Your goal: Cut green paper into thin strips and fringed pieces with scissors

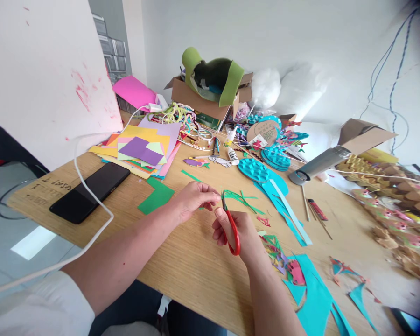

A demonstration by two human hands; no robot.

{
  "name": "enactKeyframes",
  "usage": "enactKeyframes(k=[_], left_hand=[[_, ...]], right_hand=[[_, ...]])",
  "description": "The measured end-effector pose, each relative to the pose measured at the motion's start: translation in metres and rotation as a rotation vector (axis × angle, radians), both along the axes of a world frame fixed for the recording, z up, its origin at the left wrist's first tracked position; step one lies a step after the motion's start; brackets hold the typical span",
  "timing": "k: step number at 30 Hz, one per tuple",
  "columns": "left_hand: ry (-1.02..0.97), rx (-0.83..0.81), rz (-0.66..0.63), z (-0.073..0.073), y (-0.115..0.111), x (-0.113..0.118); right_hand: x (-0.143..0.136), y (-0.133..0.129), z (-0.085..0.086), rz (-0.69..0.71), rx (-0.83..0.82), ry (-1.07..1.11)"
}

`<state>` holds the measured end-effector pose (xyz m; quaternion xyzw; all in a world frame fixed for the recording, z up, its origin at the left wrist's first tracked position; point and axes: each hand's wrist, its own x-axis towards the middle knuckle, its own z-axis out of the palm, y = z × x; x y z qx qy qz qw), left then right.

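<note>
So the right hand [244,229] has its fingers curled round the red scissors [234,228], which look light but stiff, so hold the loops, while the left hand [195,200] is bunched just beside, can't tell if gripping, and the green strips [243,198] just beyond seem flimsy.

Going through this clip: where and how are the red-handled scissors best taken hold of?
Probably by the red handle, from the near side: its curved part lies toward the person, while the narrow metal blades point away.
</note>
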<state>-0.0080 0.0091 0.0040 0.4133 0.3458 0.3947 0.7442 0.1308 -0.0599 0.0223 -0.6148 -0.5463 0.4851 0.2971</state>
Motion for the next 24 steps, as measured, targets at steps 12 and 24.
enactKeyframes(k=[12,24], left_hand=[[0.005,-0.024,-0.037,0.005,-0.001,-0.0016],[0.009,-0.025,-0.035,0.0059,-0.0008,-0.0024]], right_hand=[[0.0049,0.0013,0.0,0.083,0.018,0.025],[0.006,0.0004,0.0005,0.097,0.024,0.028]])
